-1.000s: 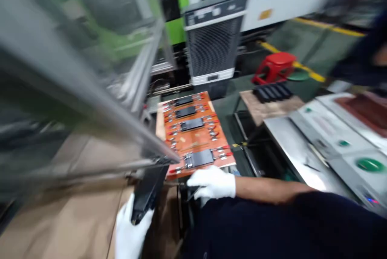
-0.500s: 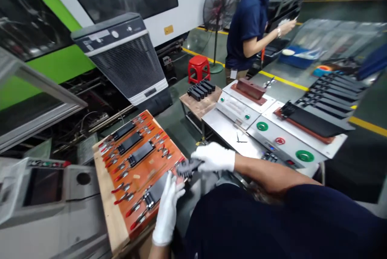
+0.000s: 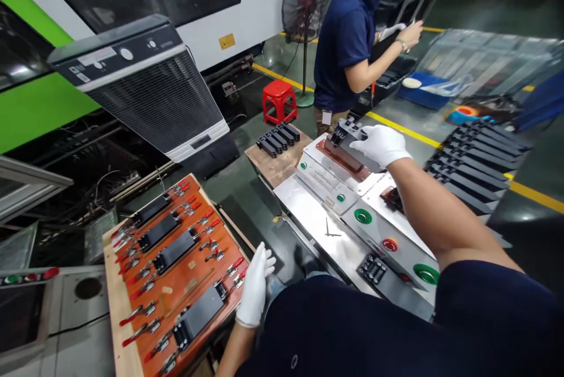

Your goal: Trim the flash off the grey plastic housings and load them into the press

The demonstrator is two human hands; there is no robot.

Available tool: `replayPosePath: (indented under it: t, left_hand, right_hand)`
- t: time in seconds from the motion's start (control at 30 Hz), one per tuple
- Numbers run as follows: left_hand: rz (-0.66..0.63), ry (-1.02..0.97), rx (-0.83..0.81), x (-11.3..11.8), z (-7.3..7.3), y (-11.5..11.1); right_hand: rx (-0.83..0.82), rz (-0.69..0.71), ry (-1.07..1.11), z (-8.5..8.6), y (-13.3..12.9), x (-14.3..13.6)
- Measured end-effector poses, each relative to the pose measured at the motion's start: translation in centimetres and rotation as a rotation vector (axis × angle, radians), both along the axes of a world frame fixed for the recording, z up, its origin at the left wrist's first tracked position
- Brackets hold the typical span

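My right hand, in a white glove, grips a long dark plastic part with clip-like fittings at one end. The part rests on or just over a brown fixture block on the bench machine; whether it touches is hard to tell. My left hand, also gloved, is empty with its fingers apart, beside the right edge of an orange clamp board. A flat black panel lies near it on that board, between red-handled toggle clamps.
Several black parts lie on a small wooden table, and more stand in a row at right. Green buttons and a red button line the machine. A co-worker stands behind it, near a red stool.
My right hand has swung from beside the clamp board up and right to the brown fixture, carrying the dark plastic part. My left hand stays near the board. The view has shifted right.
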State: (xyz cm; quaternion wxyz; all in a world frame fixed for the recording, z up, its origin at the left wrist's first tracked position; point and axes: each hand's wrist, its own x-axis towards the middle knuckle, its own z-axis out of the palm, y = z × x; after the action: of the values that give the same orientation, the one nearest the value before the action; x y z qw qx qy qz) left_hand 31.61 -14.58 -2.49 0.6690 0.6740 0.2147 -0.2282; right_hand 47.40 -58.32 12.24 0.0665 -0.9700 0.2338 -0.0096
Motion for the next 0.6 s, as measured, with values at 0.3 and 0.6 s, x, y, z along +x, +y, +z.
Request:
replayPosePath:
  t: [0.3,0.6]
  left_hand:
    - [0.021,0.088,0.043,3.8,-1.6,1.9]
    - [-0.154,-0.032,-0.013,10.5,-0.7,-5.1]
  right_hand:
    - [-0.055,0.029,0.1,-1.7,0.2,5.5]
    - [-0.008,0.009,0.2,-5.0,0.6,5.3]
